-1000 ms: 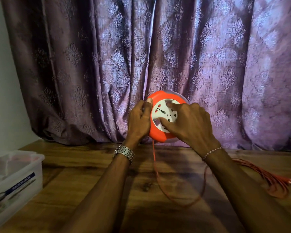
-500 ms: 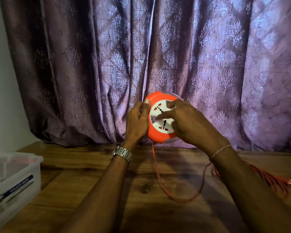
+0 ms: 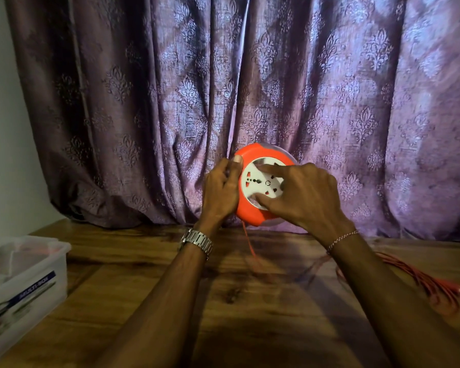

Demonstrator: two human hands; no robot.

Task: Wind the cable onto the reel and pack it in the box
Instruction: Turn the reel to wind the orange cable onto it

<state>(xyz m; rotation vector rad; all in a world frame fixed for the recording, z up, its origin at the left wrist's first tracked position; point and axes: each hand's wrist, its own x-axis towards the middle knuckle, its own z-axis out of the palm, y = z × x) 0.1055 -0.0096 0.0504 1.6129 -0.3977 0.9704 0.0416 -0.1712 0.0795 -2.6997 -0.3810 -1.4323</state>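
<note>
Against the purple curtain (image 3: 329, 88), at the back edge of the wooden counter (image 3: 149, 296), the orange reel (image 3: 252, 217) is being held upright, clear of the wood. At the counter's left edge a clear plastic box (image 3: 27, 274) is standing open and well apart from the reel, waiting for it.

The reel is looking like a rigid plastic shell, light enough to hold in the air, with a smooth rim that could slip; the rim is the safe place to grip it. The left hand (image 3: 221, 189) is clamped on the reel's left rim, thumb lying over the front edge. The right hand (image 3: 303, 195) is spread apart over the white socket face (image 3: 258, 184), thumb and forefinger pressing on it, probably turning it to draw cable in.

The orange cable (image 3: 248, 241) is hanging limp from the reel's underside and trailing, blurred, across the counter to a loose bundle (image 3: 436, 285) near the right edge. It is thin and soft, so it is likely to snag or kink unless fed in evenly.
</note>
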